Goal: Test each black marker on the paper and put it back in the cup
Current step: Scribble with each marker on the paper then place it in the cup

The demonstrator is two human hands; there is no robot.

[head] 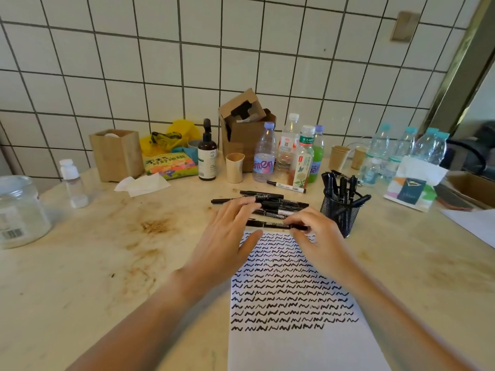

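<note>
- The worktop (pixel 80 263) is carrying a paper (pixel 294 344) at its near edge, filling with rows of squiggles.
- The mesh cup (pixel 341 210) is standing right of a marker pile (pixel 278 203).
- The left hand (pixel 227 242) is lying open, fingers straight.
- The right hand (pixel 318 234) is pinching a black marker (pixel 270 224) above the paper; uncapping likely comes next.

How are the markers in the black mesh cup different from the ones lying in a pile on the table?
The markers in the mesh cup stand on end, leaning against the rim; the pile of markers lies flat on the table. The cup's markers sit to the right of the paper; the pile lies beyond its top edge, near both hands. Both groups look black.
</note>
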